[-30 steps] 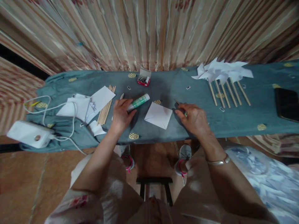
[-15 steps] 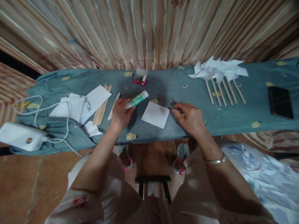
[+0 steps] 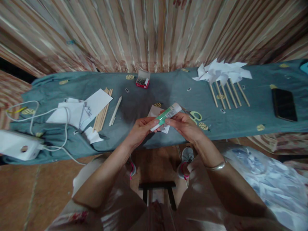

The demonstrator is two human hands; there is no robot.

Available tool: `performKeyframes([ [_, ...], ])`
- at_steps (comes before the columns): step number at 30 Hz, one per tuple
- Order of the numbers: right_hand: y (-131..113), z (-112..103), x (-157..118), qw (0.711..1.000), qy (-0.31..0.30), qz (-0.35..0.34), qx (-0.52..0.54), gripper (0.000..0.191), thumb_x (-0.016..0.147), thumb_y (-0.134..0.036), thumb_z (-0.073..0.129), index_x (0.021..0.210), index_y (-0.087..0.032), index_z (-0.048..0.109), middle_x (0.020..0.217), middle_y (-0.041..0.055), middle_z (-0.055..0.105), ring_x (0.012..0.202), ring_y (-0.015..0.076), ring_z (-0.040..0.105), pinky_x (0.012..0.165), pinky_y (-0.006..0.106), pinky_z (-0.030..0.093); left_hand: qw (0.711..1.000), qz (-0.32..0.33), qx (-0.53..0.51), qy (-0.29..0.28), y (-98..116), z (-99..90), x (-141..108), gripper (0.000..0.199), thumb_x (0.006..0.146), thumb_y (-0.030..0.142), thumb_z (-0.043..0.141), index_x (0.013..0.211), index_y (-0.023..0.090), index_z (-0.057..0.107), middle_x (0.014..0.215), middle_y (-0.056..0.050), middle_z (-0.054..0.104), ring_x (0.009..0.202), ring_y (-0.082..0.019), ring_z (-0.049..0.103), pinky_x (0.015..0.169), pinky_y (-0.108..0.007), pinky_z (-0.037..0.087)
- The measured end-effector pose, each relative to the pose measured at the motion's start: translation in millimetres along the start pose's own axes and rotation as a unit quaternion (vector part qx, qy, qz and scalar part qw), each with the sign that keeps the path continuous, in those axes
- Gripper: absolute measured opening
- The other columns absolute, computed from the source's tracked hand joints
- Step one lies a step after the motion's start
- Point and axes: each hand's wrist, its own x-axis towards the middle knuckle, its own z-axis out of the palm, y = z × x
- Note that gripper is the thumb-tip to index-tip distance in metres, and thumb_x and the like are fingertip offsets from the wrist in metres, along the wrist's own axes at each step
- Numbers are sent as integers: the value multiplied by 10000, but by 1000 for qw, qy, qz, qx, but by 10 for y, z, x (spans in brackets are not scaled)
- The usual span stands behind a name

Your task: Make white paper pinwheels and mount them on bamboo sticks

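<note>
A green-and-white glue stick point(image 3: 168, 114) is held between my two hands, tilted up to the right. My left hand point(image 3: 143, 129) grips its lower left end, while my right hand point(image 3: 184, 125) has fingers closed on it nearer the upper right end. Under them lies a folded white paper square point(image 3: 155, 110), partly hidden by the hands and the glue stick. Scissors with pale green handles point(image 3: 196, 116) lie on the cloth just beyond my right hand. Left of my left hand rests a white pen point(image 3: 115, 110).
Wooden sticks point(image 3: 103, 110) and white papers point(image 3: 97, 101) lie left, near a white power bank point(image 3: 20, 146) with cables. A small red box of metal pins point(image 3: 142, 81) stands at the back. Paper pinwheels point(image 3: 222, 73) on sticks and a black phone point(image 3: 284, 104) lie right.
My left hand has brought the glue stick right, over the paper. My right hand has let go of the scissors, which now lie on the cloth, and has taken hold of the glue stick.
</note>
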Motion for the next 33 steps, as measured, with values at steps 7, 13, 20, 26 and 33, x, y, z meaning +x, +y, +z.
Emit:
performKeyframes([
  [7, 18, 36, 6, 999, 7, 19, 42, 314, 640, -458, 910, 816, -230, 788, 744, -23, 757, 671, 117, 646, 725, 272, 544, 998, -28, -50, -16, -4, 11, 7, 463, 625, 515, 917, 847, 127, 797, 727, -50, 739, 601, -80, 605, 570, -168, 486],
  [13, 43, 59, 43, 997, 57, 0, 53, 324, 618, -487, 919, 747, -225, 778, 722, -8, 744, 654, 125, 632, 674, 280, 545, 998, -32, -61, 0, 2, 7, 36, 473, 630, 496, 922, 877, 121, 772, 766, -57, 756, 591, -80, 629, 554, -158, 508],
  [20, 30, -29, 111, 983, 144, -1, 114, 366, 581, -456, 944, 704, -211, 702, 629, -60, 664, 568, 61, 574, 556, 178, 516, 998, 18, 15, 58, 27, -112, 39, 485, 658, 530, 880, 858, 127, 697, 813, -68, 757, 605, -100, 622, 585, -202, 512],
  [26, 101, -99, 166, 983, 146, 26, 105, 459, 655, -619, 848, 723, -227, 619, 551, -70, 606, 556, 92, 630, 529, 198, 534, 862, 205, 432, 169, 102, -496, 135, 264, 850, 406, 701, 1005, 192, 710, 1035, -76, 749, 951, -226, 678, 904, -373, 535],
  [33, 188, -181, 210, 990, 126, 33, 54, 386, 680, -539, 852, 821, -237, 658, 712, -35, 704, 605, 102, 642, 587, 236, 548, 714, 265, 637, 118, 8, -713, 311, 342, 896, 215, 557, 1222, 189, 658, 1399, -136, 615, 1281, -294, 571, 1097, -508, 451],
])
